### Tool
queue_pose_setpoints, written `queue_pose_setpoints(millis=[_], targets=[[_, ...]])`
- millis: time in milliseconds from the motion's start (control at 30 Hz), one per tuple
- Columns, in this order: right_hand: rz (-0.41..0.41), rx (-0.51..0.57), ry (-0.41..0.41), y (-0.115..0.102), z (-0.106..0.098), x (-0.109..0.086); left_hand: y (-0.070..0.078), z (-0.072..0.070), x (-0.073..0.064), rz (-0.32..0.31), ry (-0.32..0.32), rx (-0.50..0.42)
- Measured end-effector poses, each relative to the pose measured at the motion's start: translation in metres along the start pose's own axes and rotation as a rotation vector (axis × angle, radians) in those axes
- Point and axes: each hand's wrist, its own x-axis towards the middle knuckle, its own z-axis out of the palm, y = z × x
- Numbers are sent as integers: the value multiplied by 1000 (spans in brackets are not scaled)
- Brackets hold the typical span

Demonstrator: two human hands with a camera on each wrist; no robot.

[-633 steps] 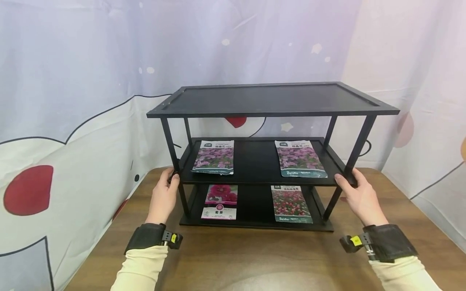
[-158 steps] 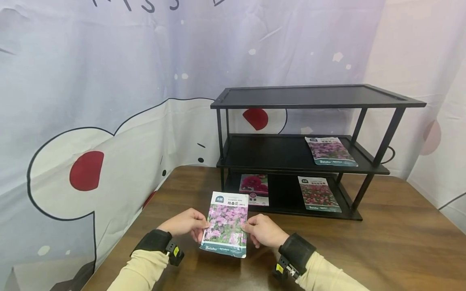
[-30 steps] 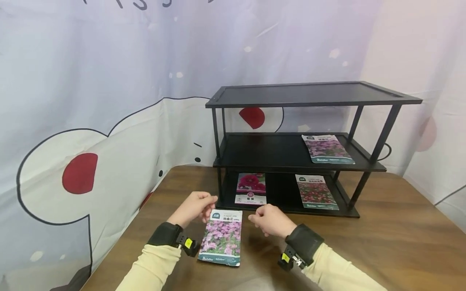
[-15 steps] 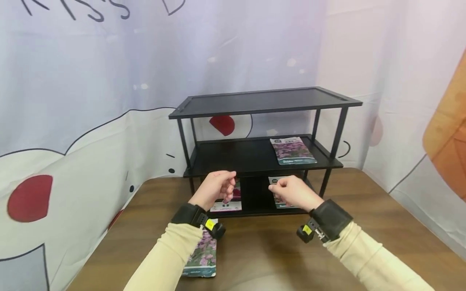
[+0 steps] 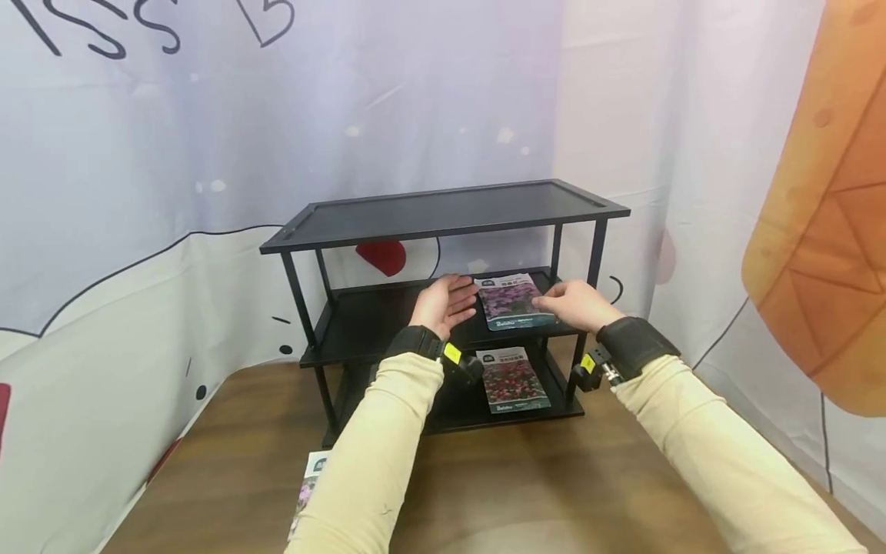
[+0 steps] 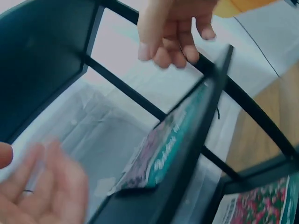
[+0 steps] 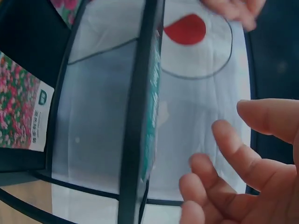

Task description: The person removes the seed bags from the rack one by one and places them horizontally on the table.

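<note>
A flower seed packet [image 5: 511, 300] with purple blooms lies on the right of the black rack's [image 5: 443, 211] middle shelf. My left hand [image 5: 445, 302] is just left of it, fingers extended and holding nothing. At the packet's right edge is my right hand [image 5: 577, 304]; in the right wrist view its thumb and fingers are spread apart with nothing between them. Another purple seed packet [image 5: 304, 492] lies on the table at the lower left, partly behind my left sleeve.
On the bottom shelf is a seed packet [image 5: 512, 378] with red flowers. A pink-flowered packet [image 7: 67, 9] shows at the corner of the right wrist view, mostly hidden by my left arm in the head view. Rack posts [image 5: 597, 254] flank the shelves.
Earlier both hands held a purple packet taken from the middle shelf's left; it was let go on the table. Both hands then moved forward and right to the other packet, as the view turned right.
</note>
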Motion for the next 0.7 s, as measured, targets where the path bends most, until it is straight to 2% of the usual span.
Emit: queue_pose_setpoints(millis=[100,133,333,367,433,567,633,700], targets=[[14,24,-22,-2,1,12,-1,1,12,-12,62,12],[19,36,-32,-2,1,15,-8,-2,26,-17,78,34],[76,78,-115,-4,8,28,-79,-35,156,-6,156,236],[92,89,-131,-3,9,29,-84,-37,164,-2,164,252],[118,110,-155,-2,11,30,-90,-38,170,2,173,274],[192,173,-164,2,12,31,-86,-33,160,-21,146,278],[223,206,-162,3,11,33,-83,-30,153,-35,116,302],[245,225,-167,2,11,33,-72,-27,136,-55,72,337]])
